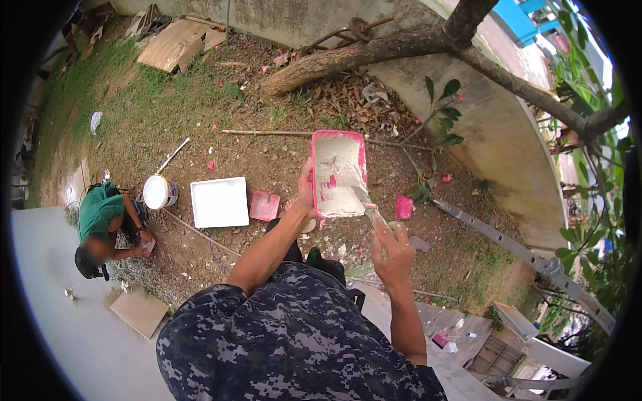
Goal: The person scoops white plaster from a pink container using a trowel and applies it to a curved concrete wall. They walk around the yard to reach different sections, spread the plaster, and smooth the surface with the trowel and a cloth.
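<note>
My left hand [306, 188] is closed on the left side of a pink plastic tub [363, 158], tilted so its inside faces me. Creamy off-white paste [340, 164] coats the inside, with pink showing through in patches. My right hand [393, 257] grips a putty knife [363, 196] with a bit of orange on its handle. The blade lies at the tub's lower right corner, against the paste. Whitish smears cover the fingers of my right hand.
Left on the dirt are a white tray [219, 202], a white bucket [158, 192] and a small pink container [265, 206]. A crouching person in green [101, 214] is beyond. A pink piece [403, 206], a ladder [498, 237] and a leaning tree trunk [348, 61] stand rightward and ahead.
</note>
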The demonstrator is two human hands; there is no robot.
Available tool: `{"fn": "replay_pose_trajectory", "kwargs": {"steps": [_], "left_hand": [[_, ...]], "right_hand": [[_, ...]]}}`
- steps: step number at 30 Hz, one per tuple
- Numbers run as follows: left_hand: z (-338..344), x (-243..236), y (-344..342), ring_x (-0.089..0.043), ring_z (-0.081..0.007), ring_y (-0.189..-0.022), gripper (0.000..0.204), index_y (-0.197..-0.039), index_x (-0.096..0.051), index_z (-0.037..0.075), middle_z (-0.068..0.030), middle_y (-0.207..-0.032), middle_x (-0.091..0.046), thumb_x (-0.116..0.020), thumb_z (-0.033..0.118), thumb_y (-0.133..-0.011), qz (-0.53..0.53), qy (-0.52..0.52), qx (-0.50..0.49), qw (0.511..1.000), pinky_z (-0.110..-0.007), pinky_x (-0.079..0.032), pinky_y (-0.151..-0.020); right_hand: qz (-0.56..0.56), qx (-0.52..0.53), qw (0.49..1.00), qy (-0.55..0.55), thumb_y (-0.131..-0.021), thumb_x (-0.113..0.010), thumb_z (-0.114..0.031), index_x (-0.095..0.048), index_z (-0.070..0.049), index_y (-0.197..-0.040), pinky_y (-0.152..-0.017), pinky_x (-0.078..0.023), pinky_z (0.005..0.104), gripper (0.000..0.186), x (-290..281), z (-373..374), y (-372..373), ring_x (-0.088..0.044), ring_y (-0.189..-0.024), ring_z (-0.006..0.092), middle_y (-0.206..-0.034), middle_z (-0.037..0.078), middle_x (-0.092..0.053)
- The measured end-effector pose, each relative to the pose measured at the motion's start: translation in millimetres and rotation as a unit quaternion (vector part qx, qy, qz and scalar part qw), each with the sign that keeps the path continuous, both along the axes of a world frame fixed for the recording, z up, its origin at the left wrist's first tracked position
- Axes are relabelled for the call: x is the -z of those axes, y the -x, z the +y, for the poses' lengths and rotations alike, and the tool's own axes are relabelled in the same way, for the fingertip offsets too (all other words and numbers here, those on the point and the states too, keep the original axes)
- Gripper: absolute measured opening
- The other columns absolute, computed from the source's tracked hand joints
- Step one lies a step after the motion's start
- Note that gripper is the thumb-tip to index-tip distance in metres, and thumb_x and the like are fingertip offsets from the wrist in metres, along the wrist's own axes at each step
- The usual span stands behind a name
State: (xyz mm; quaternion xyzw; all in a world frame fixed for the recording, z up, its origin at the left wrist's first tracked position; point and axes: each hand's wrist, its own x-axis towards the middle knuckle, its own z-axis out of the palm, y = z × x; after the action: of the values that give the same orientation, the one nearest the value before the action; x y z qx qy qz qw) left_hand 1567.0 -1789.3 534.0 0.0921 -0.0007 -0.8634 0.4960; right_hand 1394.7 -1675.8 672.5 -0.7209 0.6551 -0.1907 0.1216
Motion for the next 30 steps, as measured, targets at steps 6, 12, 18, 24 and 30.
{"fn": "replay_pose_trajectory", "kwargs": {"steps": [6,12,18,24,30], "left_hand": [[-100.0,-20.1,-44.6,-0.058,-0.0324,-0.118,0.072,-0.143,-0.039,0.004,-0.0171,-0.136,-0.053,-0.040,0.058,-0.096,0.001,0.006,-0.119,0.993,-0.049,-0.048,-0.101],[-192.5,-37.2,-88.4,-0.059,-0.0316,-0.116,0.071,-0.142,-0.039,0.004,-0.0165,-0.133,-0.055,-0.039,0.059,-0.096,-0.002,-0.019,-0.240,0.971,-0.049,-0.049,-0.098],[-274.9,-33.3,-142.4,-0.059,-0.0311,-0.116,0.071,-0.142,-0.040,0.005,-0.0159,-0.134,-0.055,-0.037,0.059,-0.097,0.022,0.030,-0.305,0.952,-0.049,-0.050,-0.098],[-365.1,-17.3,-204.6,-0.053,-0.0314,-0.125,0.071,-0.147,-0.034,0.008,-0.0140,-0.141,-0.049,-0.034,0.059,-0.097,-0.030,-0.007,-0.391,0.920,-0.052,-0.045,-0.104],[-422.3,-12.1,-265.9,-0.050,-0.0327,-0.127,0.072,-0.147,-0.034,0.008,-0.0147,-0.143,-0.047,-0.036,0.059,-0.096,0.014,0.102,-0.377,0.920,-0.054,-0.042,-0.106]], "right_hand": [[0.069,-0.102,0.987,0.098,-0.078,-0.059,0.004,-0.060,-0.010,-0.129,-0.073,-0.051,0.0411,0.052,-25.0,-122.6,-33.7,-0.062,-0.085,0.0323,-0.106,0.016,-0.063],[0.116,-0.199,0.972,0.039,-0.070,-0.057,0.007,-0.057,-0.010,-0.132,-0.072,-0.049,0.0394,0.064,-33.9,-213.3,-66.9,-0.059,-0.080,0.0325,-0.097,0.014,-0.060],[0.071,-0.280,0.957,-0.005,-0.066,-0.061,0.005,-0.056,-0.018,-0.135,-0.062,-0.049,0.0404,0.073,-33.9,-321.8,-86.3,-0.057,-0.076,0.0298,-0.088,0.012,-0.054],[0.092,-0.312,0.945,-0.033,-0.064,-0.061,0.007,-0.061,-0.019,-0.129,-0.062,-0.050,0.0403,0.070,-32.8,-418.8,-106.6,-0.058,-0.074,0.0296,-0.085,0.011,-0.054],[0.041,-0.277,0.960,0.001,-0.068,-0.060,0.009,-0.063,-0.014,-0.126,-0.064,-0.049,0.0365,0.062,-35.4,-492.1,-132.2,-0.058,-0.071,0.0297,-0.085,0.013,-0.057]]}}
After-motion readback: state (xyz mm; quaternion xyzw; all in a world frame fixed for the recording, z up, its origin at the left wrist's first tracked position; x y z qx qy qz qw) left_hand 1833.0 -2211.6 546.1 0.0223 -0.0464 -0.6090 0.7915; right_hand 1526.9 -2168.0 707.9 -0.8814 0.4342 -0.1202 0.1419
